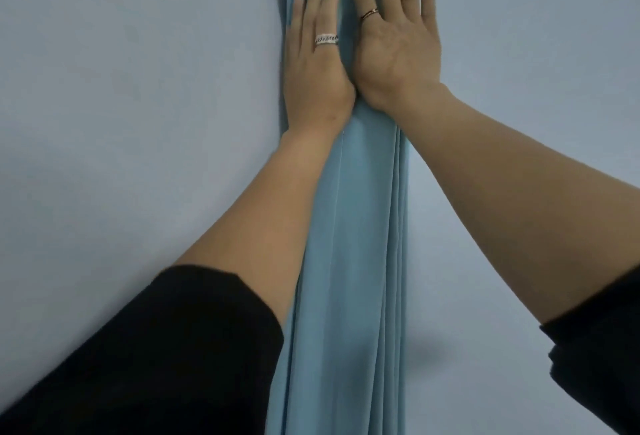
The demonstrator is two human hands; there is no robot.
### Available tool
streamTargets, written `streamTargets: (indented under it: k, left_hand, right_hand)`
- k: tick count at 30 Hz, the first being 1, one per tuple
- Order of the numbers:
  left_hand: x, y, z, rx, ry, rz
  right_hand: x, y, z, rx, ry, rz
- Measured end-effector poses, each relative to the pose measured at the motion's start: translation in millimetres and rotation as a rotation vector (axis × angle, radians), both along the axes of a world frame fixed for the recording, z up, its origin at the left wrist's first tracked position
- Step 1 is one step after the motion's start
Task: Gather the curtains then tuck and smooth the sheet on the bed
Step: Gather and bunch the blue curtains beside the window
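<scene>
Head view. A light blue fabric curtain (pixel 349 261), gathered into a narrow bundle of vertical pleats, hangs down the middle of the frame from the top edge to the bottom edge. It lies in front of a plain pale blue-grey wall (pixel 121 123), which fills both sides of the frame.

Left hand (pixel 317 54): palm flat against the left part of the curtain bundle, fingers extended upward and lying close together. The hand is not closed around the fabric. A wide silver-coloured band ring (pixel 326 40) sits on one finger. The bare forearm runs down and left into a black sleeve (pixel 156 348).

Right hand (pixel 394 40): palm flat against the right part of the bundle, fingers extended upward and slightly spread, fingertips reaching the top edge of the frame. It grips nothing. A thin dark ring (pixel 369 14) sits on one finger. The forearm runs down and right into a second black sleeve (pixel 602 341).

The two hands lie side by side on the curtain, touching at the heels of the palms near the wrists. A soft dark shadow (pixel 426 348) falls on the wall just right of the lower curtain.

The bed and sheet are outside the frame.
</scene>
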State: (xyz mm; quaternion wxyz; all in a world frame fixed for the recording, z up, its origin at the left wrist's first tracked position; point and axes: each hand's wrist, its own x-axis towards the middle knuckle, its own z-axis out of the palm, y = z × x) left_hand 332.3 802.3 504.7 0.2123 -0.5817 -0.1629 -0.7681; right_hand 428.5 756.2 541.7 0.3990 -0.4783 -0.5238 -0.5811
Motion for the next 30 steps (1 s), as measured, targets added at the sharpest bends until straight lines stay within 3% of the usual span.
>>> streamTargets:
  k: [6,12,15,18,24,27,30]
  left_hand:
    - [12,14,63,-0.008,0.086,0.162]
    - [23,23,103,-0.054,0.055,0.294]
    - [21,40,120,-0.19,0.171,0.107]
    - [10,45,125,-0.265,0.211,-0.013]
    - [10,33,75,-0.33,0.213,-0.023]
    - [9,20,2,-0.367,0.085,-0.161]
    - [4,-5,-80,-0.356,-0.052,-0.295]
  right_hand:
    - [1,-11,45,0.161,-0.037,-0.104]
    - [14,-1,90,0.157,-0.063,-0.131]
    - [25,16,101,-0.007,-0.021,-0.131]
    - [15,23,109,-0.004,0.019,-0.15]
    - [13,18,52,-0.121,0.12,-0.022]
    - [0,5,-11,-0.138,0.207,0.112]
    - [-11,-11,-85,-0.013,0.253,0.305]
